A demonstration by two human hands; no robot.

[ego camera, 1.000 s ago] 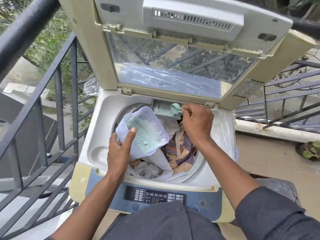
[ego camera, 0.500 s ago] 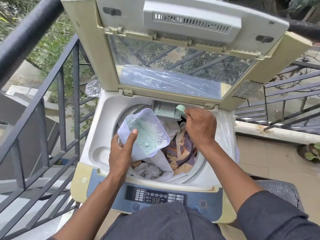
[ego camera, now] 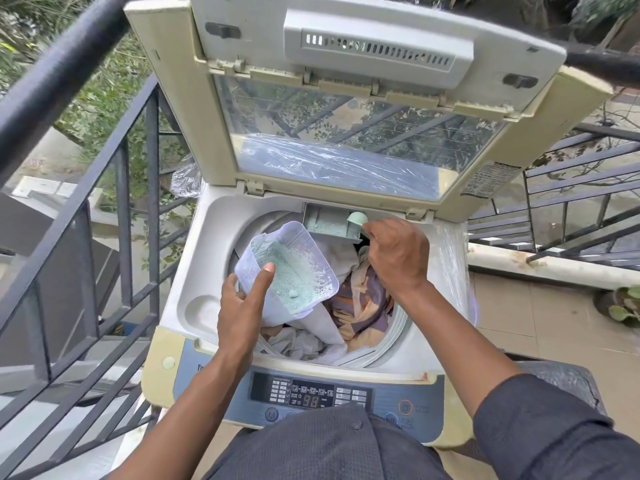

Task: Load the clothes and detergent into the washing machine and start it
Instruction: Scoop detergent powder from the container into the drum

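The left hand (ego camera: 242,306) grips a clear plastic tub (ego camera: 287,268) of pale green detergent powder (ego camera: 298,282), thumb laid over its rim, holding it tilted above the open drum of the washing machine (ego camera: 194,271). The right hand (ego camera: 398,254) is closed around the handle of a small green scoop (ego camera: 356,221), which sits tipped at the detergent drawer (ego camera: 325,223) just beyond the tub; green powder lies in the drawer. Below both hands, clothes (ego camera: 360,306) in white, orange and purple fill the drum. The lid (ego camera: 346,133) stands raised behind the hands, and the control panel (ego camera: 311,396) lies nearer the person than both wrists.
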